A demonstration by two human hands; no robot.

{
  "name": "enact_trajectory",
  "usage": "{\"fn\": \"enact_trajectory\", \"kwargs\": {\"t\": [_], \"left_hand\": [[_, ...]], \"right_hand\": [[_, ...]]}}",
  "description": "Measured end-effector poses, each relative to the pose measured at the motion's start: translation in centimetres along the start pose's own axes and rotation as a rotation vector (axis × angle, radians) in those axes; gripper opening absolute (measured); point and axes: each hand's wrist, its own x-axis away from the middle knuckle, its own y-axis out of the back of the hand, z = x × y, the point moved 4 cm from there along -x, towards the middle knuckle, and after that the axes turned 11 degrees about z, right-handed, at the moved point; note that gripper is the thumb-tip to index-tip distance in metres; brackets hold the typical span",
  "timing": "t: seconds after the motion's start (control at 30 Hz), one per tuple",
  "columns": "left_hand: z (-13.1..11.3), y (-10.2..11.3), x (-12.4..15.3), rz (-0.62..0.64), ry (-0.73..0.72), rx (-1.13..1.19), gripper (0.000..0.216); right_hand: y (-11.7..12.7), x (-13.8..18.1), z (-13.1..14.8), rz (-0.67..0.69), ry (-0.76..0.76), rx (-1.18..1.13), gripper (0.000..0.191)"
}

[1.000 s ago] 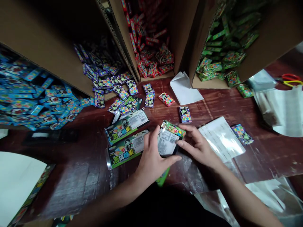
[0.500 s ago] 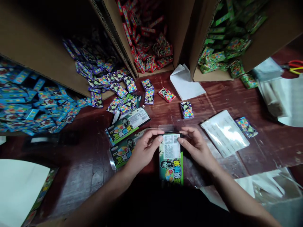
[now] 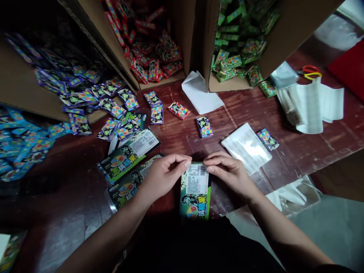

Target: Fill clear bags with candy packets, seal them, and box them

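Note:
A green candy pack (image 3: 195,201) with a white printed label stands near my body, its far end between my hands. The fingers of my left hand (image 3: 167,172) pinch its far left corner, thumb at the label's edge. At the far right corner, my right hand (image 3: 227,170) is closed in the same way, thumb on the label side. Left of my hands lie a labelled green pack (image 3: 122,163) and a second green pack (image 3: 127,189), the latter partly under my left wrist. A purple candy packet (image 3: 204,126) lies just beyond my hands.
Cardboard boxes hold purple packets (image 3: 82,94), red packets (image 3: 155,70) and green packets (image 3: 227,62). Blue packets (image 3: 25,146) are heaped at left. A folded white paper (image 3: 202,93), a label stack (image 3: 247,148) and scissors (image 3: 311,72) lie on the table (image 3: 173,140).
A clear flap that stood out past the pack's far edge no longer shows there. My fingers have drawn closer together along that edge. The view has turned to the right.

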Motion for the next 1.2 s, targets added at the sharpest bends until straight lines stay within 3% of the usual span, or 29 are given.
{"fn": "enact_trajectory", "kwargs": {"t": [0.2,0.3,0.53,0.6,0.7,0.8,0.87,0.97,1.2], "left_hand": [[-0.8,-0.4,-1.7,-0.002,0.042,0.005,0.013],[-1.2,-0.8,-2.1,0.059,0.044,-0.005,0.016],[-0.6,-1.6,-2.1,0.137,-0.045,0.006,0.014],[-0.8,-2.4,-3.0,0.181,-0.073,-0.059,0.012],[-1.7,-4.6,-5.1,0.275,-0.126,-0.147,0.009],[-3.0,-7.6,-7.3,0.363,-0.233,-0.234,0.006],[-3.5,-9.5,-8.5,0.415,-0.285,-0.281,0.009],[-3.2,-11.2,-9.7,0.469,-0.258,-0.344,0.011],[-2.4,-10.1,-10.4,0.430,-0.198,-0.381,0.011]], "right_hand": [[1.2,-0.8,-0.1,-0.017,-0.289,-0.279,0.022],[2.0,-0.6,-0.7,0.060,-0.326,-0.316,0.023],[4.5,-0.1,-0.2,0.335,-0.147,-0.100,0.019],[6.7,-1.0,0.5,0.366,-0.048,0.149,0.021],[11.2,-3.5,1.0,0.297,0.102,0.615,0.027],[13.8,-6.4,-0.1,0.497,0.147,0.875,0.038],[14.2,-7.9,-1.2,0.673,0.143,0.884,0.038],[13.8,-9.4,-2.1,0.798,0.135,0.842,0.026],[13.3,-8.7,-0.9,0.773,0.106,0.709,0.021]]}}
